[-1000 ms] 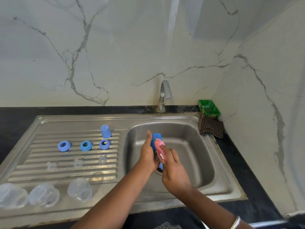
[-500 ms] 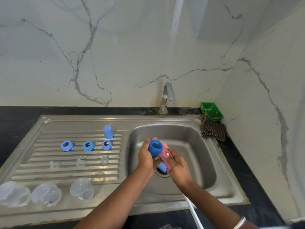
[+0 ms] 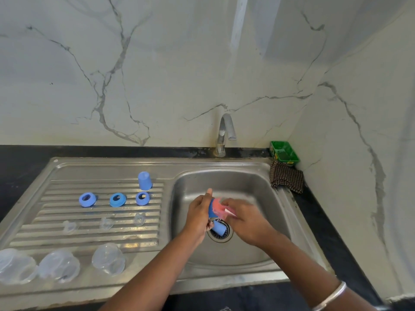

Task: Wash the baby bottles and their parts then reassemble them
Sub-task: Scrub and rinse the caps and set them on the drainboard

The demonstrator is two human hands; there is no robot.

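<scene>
Hands meet over the sink (image 3: 258, 261) basin, just above the drain (image 3: 221, 235). My left hand (image 3: 199, 213) grips a blue cap (image 3: 211, 208) with fingers curled round it, thumb pointing up. My right hand (image 3: 244, 217) pinches a pink scrubber (image 3: 219, 206) against the cap; that hand is blurred, so how its fingers lie is unclear. A second blue cap (image 3: 219, 227) lies below my hands, on the drain.

On the ribbed drainboard (image 3: 45, 234) to my left, a third blue cap (image 3: 144, 181) stands upside down at the back. Three blue rings (image 3: 116, 199) sit in a row in front of it, each apart from the next. Three clear nipples (image 3: 105, 223) lie in the next row, faint against the steel. Three clear bottles (image 3: 58, 265) lie at the front edge, mouths toward me.

Behind the basin stands the tap (image 3: 225, 131). At the right corner a green tray (image 3: 284, 152) sits against the wall with a checked cloth (image 3: 287, 178) just in front of it, draped onto the sink rim.
</scene>
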